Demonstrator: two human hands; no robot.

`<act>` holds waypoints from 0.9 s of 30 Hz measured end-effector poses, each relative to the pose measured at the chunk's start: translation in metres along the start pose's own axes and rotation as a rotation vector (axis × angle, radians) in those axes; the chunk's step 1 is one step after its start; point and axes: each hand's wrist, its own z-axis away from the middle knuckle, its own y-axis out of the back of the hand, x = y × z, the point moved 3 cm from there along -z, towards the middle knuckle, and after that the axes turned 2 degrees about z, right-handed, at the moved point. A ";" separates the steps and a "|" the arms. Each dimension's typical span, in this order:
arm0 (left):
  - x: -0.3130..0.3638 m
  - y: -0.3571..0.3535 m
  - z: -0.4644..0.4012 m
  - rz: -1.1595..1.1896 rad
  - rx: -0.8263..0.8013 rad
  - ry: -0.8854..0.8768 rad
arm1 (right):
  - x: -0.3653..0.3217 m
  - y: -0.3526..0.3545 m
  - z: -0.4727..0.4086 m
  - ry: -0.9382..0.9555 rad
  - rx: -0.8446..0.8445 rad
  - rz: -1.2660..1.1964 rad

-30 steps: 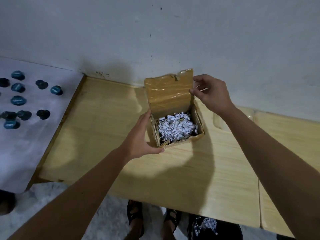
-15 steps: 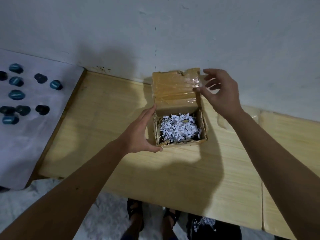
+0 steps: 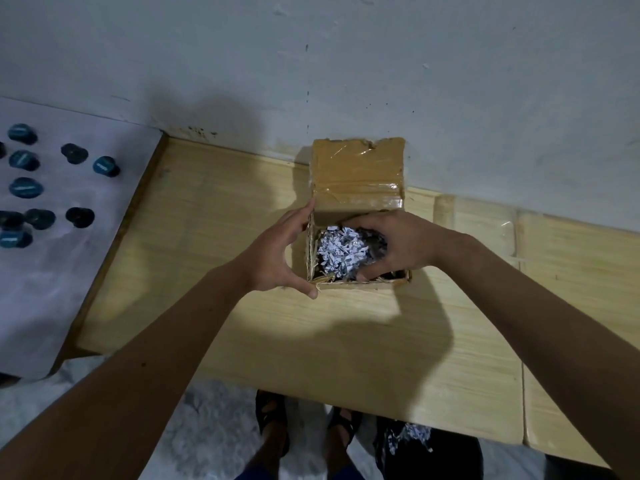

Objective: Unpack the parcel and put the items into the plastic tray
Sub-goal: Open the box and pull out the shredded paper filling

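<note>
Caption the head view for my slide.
Left hand steadies the open cardboard box; right hand grips its shredded paper.

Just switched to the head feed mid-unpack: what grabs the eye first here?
The open cardboard box in the middle of the wooden table, flap raised, is filled with white shredded paper. The right hand digs into that paper, fingers curled round a clump, while the left hand braces the box's left wall. Far left, small blue round items lie scattered on a white sheet.

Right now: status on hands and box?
Left hand steadies box. Right hand grips paper inside. Lid up. Items hidden under paper.
</note>
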 end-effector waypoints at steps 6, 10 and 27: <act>0.003 0.002 0.001 0.083 -0.010 0.028 | -0.004 -0.007 -0.005 0.017 0.022 0.130; 0.003 0.000 -0.002 0.142 0.033 0.051 | -0.012 -0.017 -0.007 -0.009 0.061 0.310; 0.008 -0.005 0.000 0.202 0.061 0.107 | -0.035 -0.025 -0.020 -0.125 0.039 0.485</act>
